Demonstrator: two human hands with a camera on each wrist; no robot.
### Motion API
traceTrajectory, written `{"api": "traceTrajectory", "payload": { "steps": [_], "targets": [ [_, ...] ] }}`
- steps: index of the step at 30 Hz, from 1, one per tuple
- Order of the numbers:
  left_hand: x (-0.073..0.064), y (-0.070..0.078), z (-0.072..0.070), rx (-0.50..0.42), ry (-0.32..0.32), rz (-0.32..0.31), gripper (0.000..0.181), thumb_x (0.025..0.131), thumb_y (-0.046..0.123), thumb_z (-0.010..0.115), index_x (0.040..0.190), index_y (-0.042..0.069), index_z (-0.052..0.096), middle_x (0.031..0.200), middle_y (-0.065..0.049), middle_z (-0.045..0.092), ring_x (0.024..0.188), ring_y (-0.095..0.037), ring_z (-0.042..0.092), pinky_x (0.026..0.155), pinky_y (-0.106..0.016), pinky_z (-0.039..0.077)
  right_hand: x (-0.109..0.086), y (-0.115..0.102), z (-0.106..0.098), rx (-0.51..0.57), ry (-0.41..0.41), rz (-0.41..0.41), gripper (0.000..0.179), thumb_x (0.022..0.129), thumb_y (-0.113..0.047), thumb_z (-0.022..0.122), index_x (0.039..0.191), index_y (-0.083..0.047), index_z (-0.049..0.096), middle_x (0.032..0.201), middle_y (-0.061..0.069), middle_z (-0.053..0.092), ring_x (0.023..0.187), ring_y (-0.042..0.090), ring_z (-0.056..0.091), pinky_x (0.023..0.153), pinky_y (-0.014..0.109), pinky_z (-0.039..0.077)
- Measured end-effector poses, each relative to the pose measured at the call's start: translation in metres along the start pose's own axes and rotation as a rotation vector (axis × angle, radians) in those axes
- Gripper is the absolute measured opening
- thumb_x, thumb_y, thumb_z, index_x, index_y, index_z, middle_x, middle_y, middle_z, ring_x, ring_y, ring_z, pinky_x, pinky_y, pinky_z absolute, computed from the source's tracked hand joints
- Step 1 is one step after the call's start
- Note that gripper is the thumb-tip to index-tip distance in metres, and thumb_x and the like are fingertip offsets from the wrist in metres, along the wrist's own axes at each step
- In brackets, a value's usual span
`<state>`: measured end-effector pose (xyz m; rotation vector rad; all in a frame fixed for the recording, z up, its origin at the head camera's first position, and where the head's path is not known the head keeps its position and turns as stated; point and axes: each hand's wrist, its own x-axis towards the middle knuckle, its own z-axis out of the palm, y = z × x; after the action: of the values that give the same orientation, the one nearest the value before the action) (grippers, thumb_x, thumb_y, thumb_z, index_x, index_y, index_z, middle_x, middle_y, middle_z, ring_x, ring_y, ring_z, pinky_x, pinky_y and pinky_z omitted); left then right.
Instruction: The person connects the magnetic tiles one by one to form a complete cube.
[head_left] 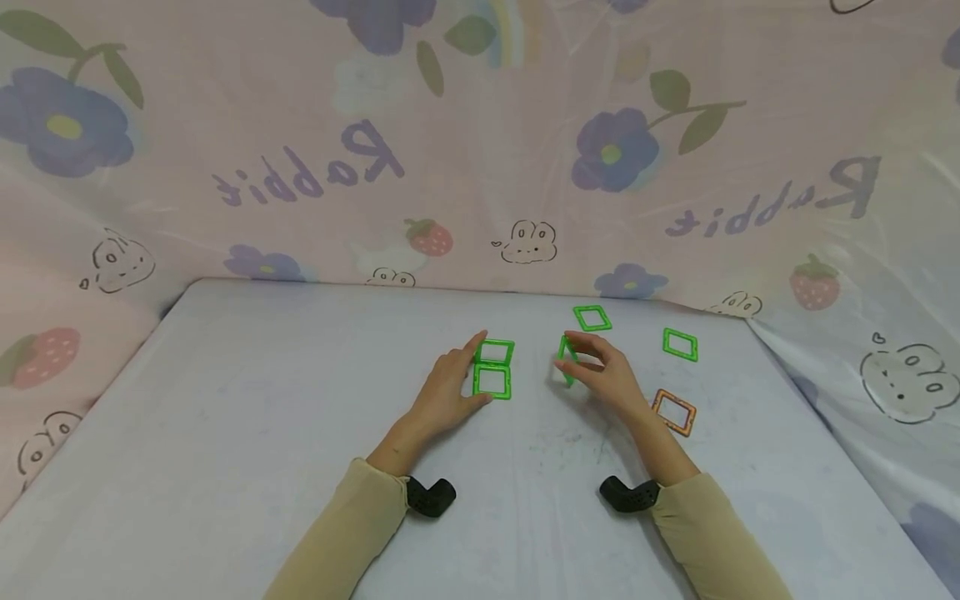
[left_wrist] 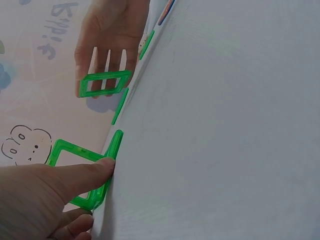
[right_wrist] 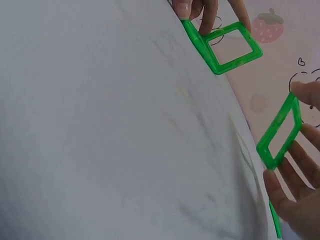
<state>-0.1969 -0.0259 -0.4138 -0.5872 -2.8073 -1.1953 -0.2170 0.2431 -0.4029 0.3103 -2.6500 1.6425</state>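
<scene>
I've got the L hand (head_left: 447, 387) holding the green pair (head_left: 492, 365) on the table (head_left: 247, 433): 1 flat, 1 stood up, edges touching. R hand (head_left: 606, 377) pinches a green sq (right_wrist: 276, 122) up off the table, apart from the pair. I'd hold L steady, grip R by the edges, go slow b/c the pair may tip.

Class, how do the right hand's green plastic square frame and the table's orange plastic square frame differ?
The right hand pinches the green frame; no hand holds the orange frame. The green frame is held tilted; the orange frame lies flat on the table. Both have open centres.
</scene>
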Motion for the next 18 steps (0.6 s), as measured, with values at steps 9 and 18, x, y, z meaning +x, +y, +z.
{"api": "traceTrajectory", "payload": {
  "steps": [9, 18],
  "targets": [
    [-0.0011, 0.0014, -0.0015, 0.001, 0.016, 0.004, 0.091, 0.080, 0.016, 0.078, 0.153, 0.017, 0.023, 0.126, -0.016, 0.056, 0.105, -0.028, 0.049, 0.092, -0.045, 0.042, 0.0000, -0.0049, 0.0026, 0.162, -0.065, 0.036, 0.058, 0.090, -0.020, 0.069, 0.141, -0.008, 0.045, 0.141, 0.013, 0.047, 0.134, 0.029, 0.041, 0.106, 0.052, 0.031],
    [-0.0017, 0.0004, 0.0003, 0.000, 0.017, 0.005, 0.091, 0.081, 0.016, 0.078, 0.153, 0.017, 0.023, 0.128, -0.016, 0.055, 0.109, -0.029, 0.049, 0.095, -0.046, 0.042, -0.0004, -0.0053, 0.0065, 0.202, -0.142, 0.024, 0.056, 0.091, -0.019, 0.067, 0.141, -0.007, 0.045, 0.140, 0.010, 0.049, 0.132, 0.025, 0.043, 0.102, 0.034, 0.039]
  ]
}}
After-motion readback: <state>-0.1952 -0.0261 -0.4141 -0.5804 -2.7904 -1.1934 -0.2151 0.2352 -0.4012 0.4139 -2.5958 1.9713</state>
